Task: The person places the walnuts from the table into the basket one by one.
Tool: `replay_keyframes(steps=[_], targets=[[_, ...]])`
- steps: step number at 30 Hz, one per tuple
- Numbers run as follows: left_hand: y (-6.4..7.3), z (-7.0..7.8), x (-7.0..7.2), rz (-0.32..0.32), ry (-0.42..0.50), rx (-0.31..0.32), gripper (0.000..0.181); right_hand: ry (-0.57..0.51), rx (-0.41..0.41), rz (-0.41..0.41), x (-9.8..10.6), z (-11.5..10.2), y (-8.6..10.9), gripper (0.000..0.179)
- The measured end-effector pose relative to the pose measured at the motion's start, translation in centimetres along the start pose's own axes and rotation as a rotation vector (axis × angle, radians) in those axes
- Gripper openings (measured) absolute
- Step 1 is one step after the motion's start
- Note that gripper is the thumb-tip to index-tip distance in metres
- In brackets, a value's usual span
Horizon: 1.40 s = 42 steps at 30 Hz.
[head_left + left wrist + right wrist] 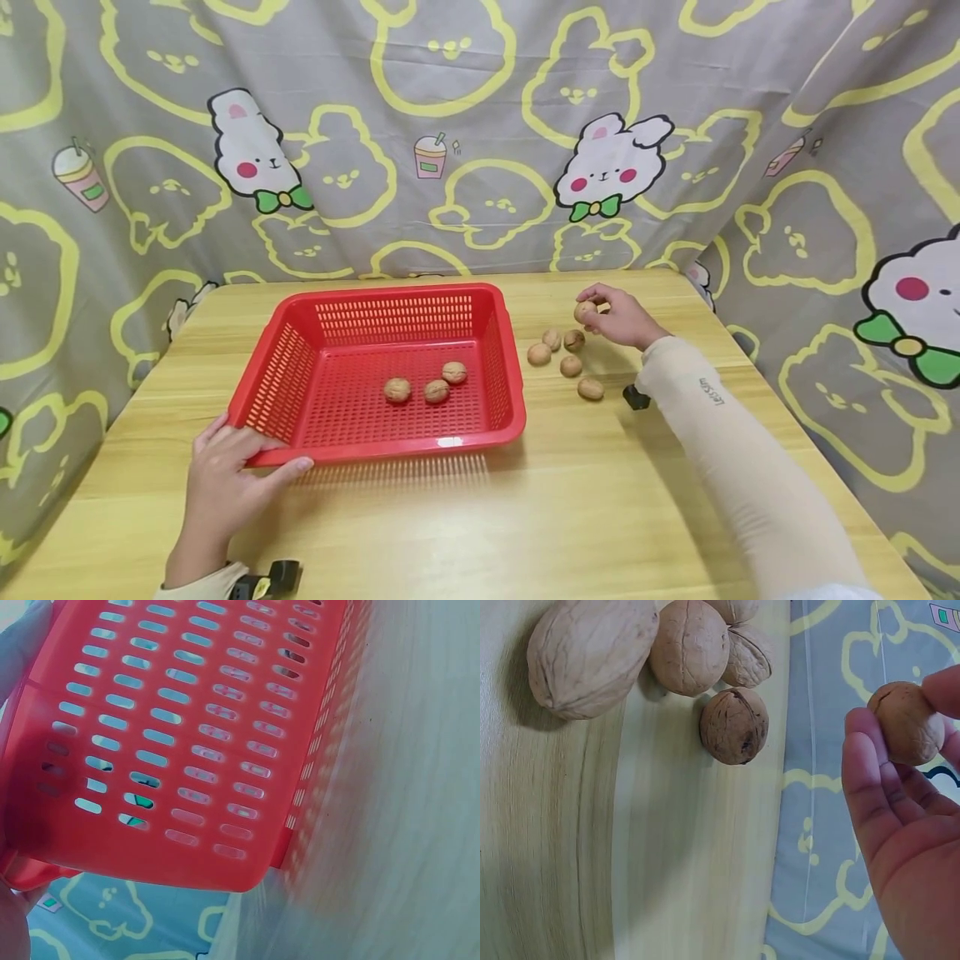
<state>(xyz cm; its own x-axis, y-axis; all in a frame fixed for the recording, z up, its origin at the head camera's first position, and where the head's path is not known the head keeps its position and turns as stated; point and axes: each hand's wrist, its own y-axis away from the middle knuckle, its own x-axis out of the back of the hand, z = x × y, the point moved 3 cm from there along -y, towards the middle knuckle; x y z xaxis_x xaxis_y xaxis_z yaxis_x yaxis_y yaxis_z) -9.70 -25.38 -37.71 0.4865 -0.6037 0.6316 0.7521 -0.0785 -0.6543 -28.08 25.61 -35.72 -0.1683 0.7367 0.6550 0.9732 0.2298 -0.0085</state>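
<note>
A red plastic basket (382,450) with slotted walls stands on the table, and three walnuts lie inside, one of them a walnut (397,389) left of the other two. My left hand (232,475) grips the basket's near left corner, thumb along the near rim and fingers over the left side. Off to the right, my right hand (622,317) pinches a walnut (906,722) between thumb and fingers, above the table. Several loose walnuts lie below and left of that hand, among them a dark-marked walnut (735,726) and a walnut (590,388) nearest the front.
The light wooden table (450,525) reaches back to a grey curtain (480,208) with yellow outlines and rabbit prints, which also hangs along both sides. A black wrist device (281,577) shows at the left wrist and another dark piece (636,397) under the right wrist.
</note>
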Motion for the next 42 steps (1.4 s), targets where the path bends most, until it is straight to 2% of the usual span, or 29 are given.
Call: replay_keyframes(steps=[6, 18, 38, 42], targets=[[-0.3, 0.1, 0.1, -0.015, -0.008, 0.014, 0.037, -0.042, -0.012, -0.012, -0.1, -0.3, -0.2, 0.03], [-0.7, 0.4, 0.1, -0.008, -0.006, -0.01, 0.037, -0.126, 0.045, -0.011, -0.8, -0.9, -0.8, 0.025], [0.0, 0.0, 0.1, -0.018, -0.015, 0.002, 0.037, -0.21, 0.141, -0.02, -1.6, -5.0, -2.1, 0.026], [0.0, 0.0, 0.1, -0.025, -0.021, 0.012, 0.037, -0.216, 0.172, -0.018, -1.5, -6.9, -1.6, 0.025]])
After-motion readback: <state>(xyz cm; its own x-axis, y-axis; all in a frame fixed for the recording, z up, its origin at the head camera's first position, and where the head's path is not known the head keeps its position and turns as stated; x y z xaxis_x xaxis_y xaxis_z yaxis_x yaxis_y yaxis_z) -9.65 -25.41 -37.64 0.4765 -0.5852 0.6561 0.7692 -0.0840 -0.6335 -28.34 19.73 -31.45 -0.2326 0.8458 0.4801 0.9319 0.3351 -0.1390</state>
